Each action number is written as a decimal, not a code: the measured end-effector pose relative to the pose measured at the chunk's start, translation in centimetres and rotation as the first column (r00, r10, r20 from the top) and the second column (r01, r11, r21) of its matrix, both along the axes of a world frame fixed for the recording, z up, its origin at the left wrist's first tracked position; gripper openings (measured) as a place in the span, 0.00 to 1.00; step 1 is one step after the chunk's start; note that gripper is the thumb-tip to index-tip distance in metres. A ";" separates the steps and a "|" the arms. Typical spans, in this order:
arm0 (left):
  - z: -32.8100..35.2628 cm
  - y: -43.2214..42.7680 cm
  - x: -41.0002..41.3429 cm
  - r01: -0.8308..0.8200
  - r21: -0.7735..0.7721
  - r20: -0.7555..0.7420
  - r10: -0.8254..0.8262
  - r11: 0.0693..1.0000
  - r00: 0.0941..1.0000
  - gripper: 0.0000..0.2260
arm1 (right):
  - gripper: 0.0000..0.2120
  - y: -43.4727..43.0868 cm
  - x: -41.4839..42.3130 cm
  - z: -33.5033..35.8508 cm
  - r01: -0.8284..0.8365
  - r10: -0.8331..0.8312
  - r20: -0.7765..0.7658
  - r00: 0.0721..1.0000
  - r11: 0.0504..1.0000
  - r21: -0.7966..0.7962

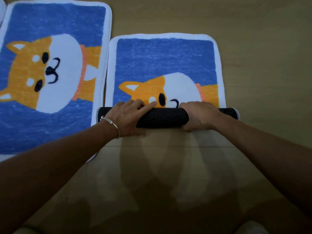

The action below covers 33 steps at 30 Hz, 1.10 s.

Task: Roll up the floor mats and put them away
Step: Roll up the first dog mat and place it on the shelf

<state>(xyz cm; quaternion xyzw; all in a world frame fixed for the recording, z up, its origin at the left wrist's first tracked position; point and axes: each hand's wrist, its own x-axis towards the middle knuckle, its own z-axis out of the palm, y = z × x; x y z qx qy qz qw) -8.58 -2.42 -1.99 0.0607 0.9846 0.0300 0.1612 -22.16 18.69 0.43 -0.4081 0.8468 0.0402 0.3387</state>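
Observation:
A blue floor mat with an orange-and-white dog and a white border (166,61) lies on the floor ahead of me. Its near end is rolled into a tube, black dotted backing outward (163,117). My left hand (127,118) grips the left part of the roll, fingers curled over its top and the forefinger stretched along it. My right hand (200,116) grips the right part, fingers wrapped over the top. A second mat of the same design (50,65) lies flat to the left.
The edge of a third mat (1,9) shows at the far left. Tan tiled floor (261,56) spreads to the right and toward me. A silver bangle (111,123) sits on my left wrist.

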 end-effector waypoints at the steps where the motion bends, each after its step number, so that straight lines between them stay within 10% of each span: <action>1: 0.1 0.2 -0.1 -0.018 -0.017 0.029 0.019 1.000 0.999 0.47 | 0.17 -0.2 -0.4 0.2 0.001 -0.002 0.043 0.999 0.999 0.037; 8: 0.8 0.1 -2.2 -0.145 0.121 0.232 0.114 0.982 0.966 0.27 | 0.45 0.8 -0.1 -0.4 -0.121 0.119 -0.129 0.984 0.993 -0.012; 13: 0.3 -0.2 -1.7 -0.093 0.104 0.150 0.077 0.990 0.986 0.32 | 0.28 0.9 0.2 -0.9 -0.090 0.072 -0.187 0.980 0.992 -0.087; 18: -0.3 0.2 -0.8 0.002 -0.071 -0.059 -0.006 0.997 0.998 0.44 | 0.16 -0.3 -1.1 0.1 0.027 -0.031 0.096 0.995 0.999 0.042; 26: 0.6 0.2 -4.1 -0.153 0.096 0.304 0.117 0.984 0.945 0.27 | 0.44 1.7 0.5 -0.9 -0.177 0.142 -0.308 0.941 0.980 -0.089; 33: -0.5 0.2 -1.8 0.021 -0.019 -0.065 -0.023 1.000 0.998 0.44 | 0.24 0.2 -0.4 -0.8 -0.042 0.031 -0.109 0.994 0.995 -0.096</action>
